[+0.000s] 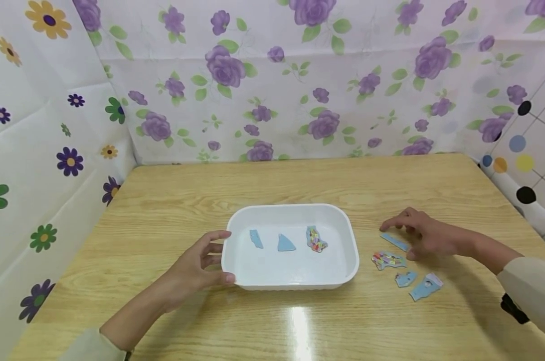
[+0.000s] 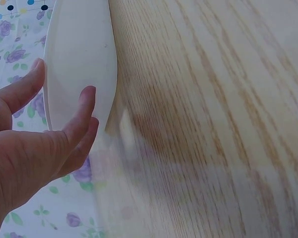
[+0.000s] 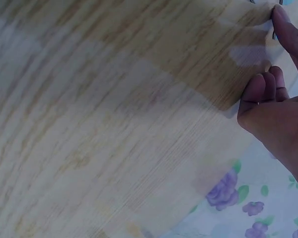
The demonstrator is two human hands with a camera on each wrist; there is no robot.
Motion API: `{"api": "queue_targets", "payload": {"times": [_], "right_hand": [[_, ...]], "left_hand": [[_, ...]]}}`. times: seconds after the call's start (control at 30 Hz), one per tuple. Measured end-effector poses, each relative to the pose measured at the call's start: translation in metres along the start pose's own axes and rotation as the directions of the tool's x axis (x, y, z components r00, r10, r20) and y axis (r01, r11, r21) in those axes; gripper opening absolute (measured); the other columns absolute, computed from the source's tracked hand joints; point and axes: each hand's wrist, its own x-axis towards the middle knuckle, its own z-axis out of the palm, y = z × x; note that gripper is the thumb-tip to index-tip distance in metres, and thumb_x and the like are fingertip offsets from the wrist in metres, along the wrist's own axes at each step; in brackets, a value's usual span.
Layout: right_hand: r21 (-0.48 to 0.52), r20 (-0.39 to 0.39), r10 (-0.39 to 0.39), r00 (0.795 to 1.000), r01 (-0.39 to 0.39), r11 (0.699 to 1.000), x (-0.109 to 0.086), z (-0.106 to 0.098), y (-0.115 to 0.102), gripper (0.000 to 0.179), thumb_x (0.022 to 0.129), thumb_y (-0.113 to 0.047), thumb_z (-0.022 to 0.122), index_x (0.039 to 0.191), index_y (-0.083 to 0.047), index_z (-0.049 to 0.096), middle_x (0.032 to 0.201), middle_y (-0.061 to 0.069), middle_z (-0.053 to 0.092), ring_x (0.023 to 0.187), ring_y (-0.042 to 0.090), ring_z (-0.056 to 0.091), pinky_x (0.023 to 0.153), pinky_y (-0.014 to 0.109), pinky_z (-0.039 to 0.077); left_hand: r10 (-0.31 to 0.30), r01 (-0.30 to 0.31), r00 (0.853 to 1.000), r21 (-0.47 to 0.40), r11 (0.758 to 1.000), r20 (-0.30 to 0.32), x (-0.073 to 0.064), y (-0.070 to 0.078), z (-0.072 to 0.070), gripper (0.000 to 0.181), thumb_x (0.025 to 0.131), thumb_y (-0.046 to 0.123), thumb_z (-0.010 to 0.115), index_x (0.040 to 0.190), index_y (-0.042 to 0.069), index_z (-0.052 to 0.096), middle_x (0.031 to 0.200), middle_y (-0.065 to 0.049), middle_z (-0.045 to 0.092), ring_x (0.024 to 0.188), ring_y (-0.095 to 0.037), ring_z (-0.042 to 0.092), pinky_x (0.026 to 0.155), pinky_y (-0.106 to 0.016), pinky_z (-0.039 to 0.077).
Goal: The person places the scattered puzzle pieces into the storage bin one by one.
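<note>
Likely fumble risk, little edge to pinch: thin blue strip lies flat right of the tray; right hand has fingers bent, thumb and forefinger parted near its ends, can't tell if gripping. Loose pieces alongside could get nudged; tray's raised rim stands in the way, left hand spread against its left end.

A wood table stretches back to a white wall patterned with purple roses and green leaves. The left wall carries multicoloured flowers; the right wall, coloured dots and thin lines. Light glares in a bright streak on the table's near part.
</note>
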Motion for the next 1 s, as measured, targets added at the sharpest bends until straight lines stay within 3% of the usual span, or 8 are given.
{"api": "queue_targets", "payload": {"times": [0.3, 0.47, 0.77, 1.0], "right_hand": [[0.010, -0.103, -0.107, 0.989, 0.109, 0.994, -0.003, 0.008, 0.006, 0.052, 0.072, -0.019, 0.083, 0.121, -0.017, 0.064, 0.112, 0.006, 0.049, 0.093, 0.018, 0.035, 0.074, 0.029, 0.032], [0.029, -0.111, -0.083, 0.990, 0.087, 0.996, -0.004, 0.008, 0.007, 0.048, 0.073, -0.020, 0.083, 0.118, -0.020, 0.066, 0.111, 0.006, 0.048, 0.096, 0.018, 0.035, 0.077, 0.030, 0.032], [0.095, -0.034, -0.051, 0.998, 0.054, 0.994, -0.010, 0.001, 0.012, 0.049, 0.076, -0.023, 0.080, 0.122, -0.017, 0.066, 0.109, 0.008, 0.044, 0.092, 0.015, 0.035, 0.074, 0.026, 0.031], [0.125, -0.063, -0.044, 0.997, 0.051, 0.991, -0.009, 0.001, 0.014, 0.049, 0.073, -0.019, 0.081, 0.120, -0.014, 0.067, 0.106, 0.010, 0.046, 0.090, 0.017, 0.037, 0.074, 0.026, 0.031]], "left_hand": [[-0.002, 0.002, 1.000, 0.005, 1.000, -0.004, -0.001, 0.002, 0.000, 0.087, 0.076, 0.015, 0.082, 0.146, 0.017, 0.031, 0.139, -0.018, 0.044, 0.128, -0.035, 0.045, 0.096, -0.044, 0.047], [0.003, -0.002, 1.000, 0.008, 1.000, -0.006, 0.000, 0.002, 0.000, 0.086, 0.077, 0.014, 0.082, 0.146, 0.018, 0.031, 0.139, -0.017, 0.044, 0.128, -0.035, 0.045, 0.096, -0.044, 0.047], [-0.011, 0.011, 1.000, 0.002, 1.000, -0.007, 0.001, 0.001, 0.001, 0.086, 0.076, 0.013, 0.082, 0.146, 0.019, 0.031, 0.138, -0.016, 0.045, 0.127, -0.034, 0.046, 0.096, -0.045, 0.047], [-0.012, 0.012, 1.000, 0.008, 1.000, -0.013, 0.001, 0.001, 0.001, 0.086, 0.076, 0.013, 0.082, 0.146, 0.018, 0.031, 0.139, -0.016, 0.045, 0.127, -0.034, 0.046, 0.095, -0.044, 0.047]]}}
